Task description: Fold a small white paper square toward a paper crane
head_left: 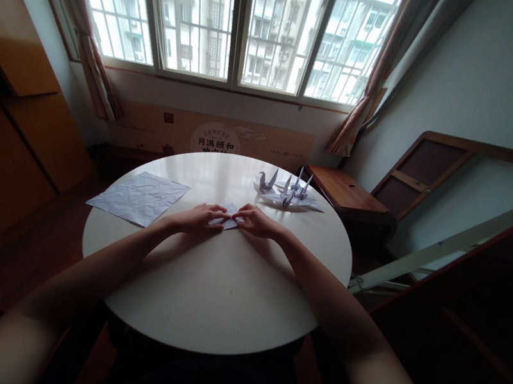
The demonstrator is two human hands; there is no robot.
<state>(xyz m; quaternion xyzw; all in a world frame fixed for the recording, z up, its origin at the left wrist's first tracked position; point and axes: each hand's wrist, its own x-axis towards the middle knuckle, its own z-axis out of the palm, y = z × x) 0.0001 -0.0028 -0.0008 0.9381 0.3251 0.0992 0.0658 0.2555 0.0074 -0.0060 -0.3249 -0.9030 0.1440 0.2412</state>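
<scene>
A small piece of folded paper (228,224) lies flat on the white round table (215,296), partly covered by my fingers. My left hand (202,218) rests on its left side, fingers pressed down on the paper. From the right, my right hand (254,220) holds the paper with its fingertips drawn together near the middle. The fold under the fingers is largely hidden. Several folded paper cranes (288,192) stand together at the table's far right. On the left lies a larger creased sheet of paper (139,196), spread out flat and overhanging the edge slightly.
Behind the table, a long printed cardboard box (164,129) lies below the barred window (238,27). A wooden stool or low cabinet (344,190) stands at the right. Wooden cupboards (25,142) line the left side. Dark wooden furniture (471,310) fills the lower right.
</scene>
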